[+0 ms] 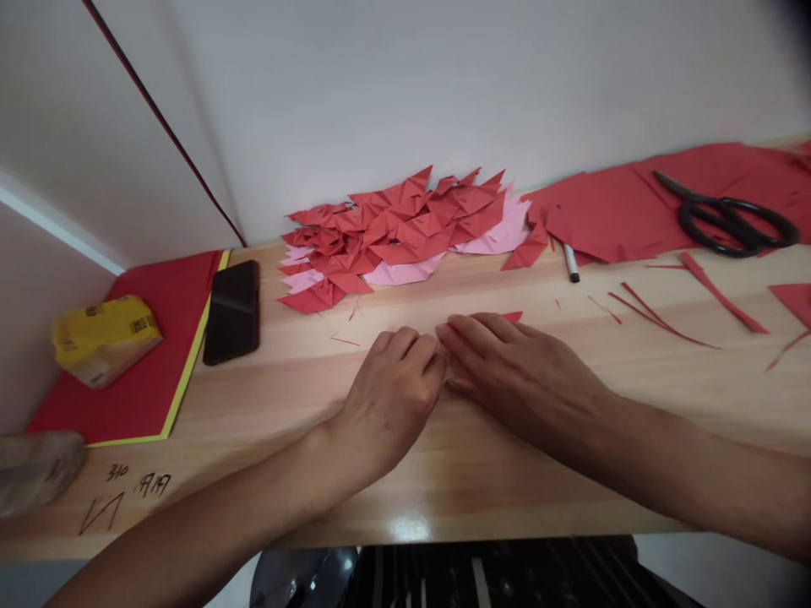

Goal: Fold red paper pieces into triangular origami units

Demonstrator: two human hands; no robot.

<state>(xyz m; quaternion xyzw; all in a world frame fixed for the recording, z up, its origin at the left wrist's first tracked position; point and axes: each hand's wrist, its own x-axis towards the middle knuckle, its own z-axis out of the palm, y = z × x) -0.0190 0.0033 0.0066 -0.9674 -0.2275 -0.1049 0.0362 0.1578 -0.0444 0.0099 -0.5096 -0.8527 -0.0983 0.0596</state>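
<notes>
My left hand [402, 393] rests on the wooden table with its fingers curled closed. Whatever they grip is hidden. Touching or almost touching it, my right hand [513, 359] holds down a small piece of red paper [514, 317], its fingers together and bent over it. Only a pointed tip of that paper shows past the knuckles. Behind both hands lies a pile of folded red paper shapes [405, 224], with pink folded shapes [405, 270] among them.
Scissors [728, 219] with black handles lie on red sheets [614, 215] at the right, near a marker [571, 263] and thin red offcuts [722, 295]. A phone [233, 312] is at the left beside a red stack [171, 295] bearing a yellow packet [107, 338]. A white wall rises behind.
</notes>
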